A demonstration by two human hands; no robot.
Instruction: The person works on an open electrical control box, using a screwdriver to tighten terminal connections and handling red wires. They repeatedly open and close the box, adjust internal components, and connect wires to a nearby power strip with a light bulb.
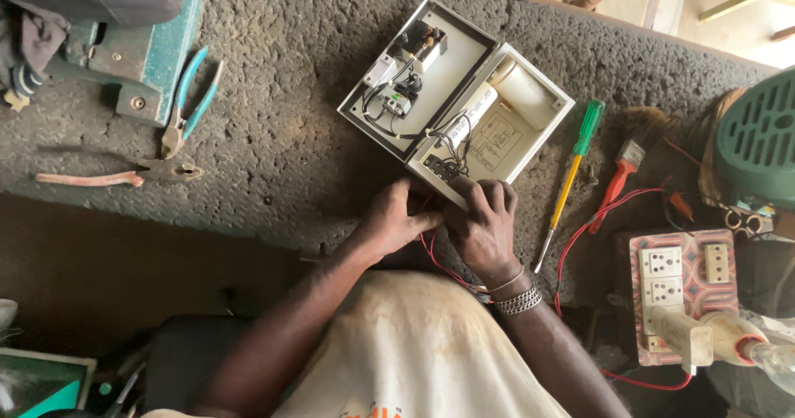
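An open white electrical box [447, 70] lies on the rough grey surface, its hinged lid [542, 103] folded out to the right. Inside sit black components, wires and a white cylinder. My left hand [391, 219] and my right hand [484, 223] are pressed together at the box's near edge, fingers curled on red wires [432, 248] running down toward me. What the fingertips pinch is hidden. A bracelet circles my right wrist.
A green-handled screwdriver with yellow shaft [571, 170] and a red-handled brush [625, 165] lie to the right. Blue-handled pliers [189, 103] and pink-handled pliers [116, 175] lie left. A socket board [679, 277] with a plug and a green fan housing [762, 136] stand at right.
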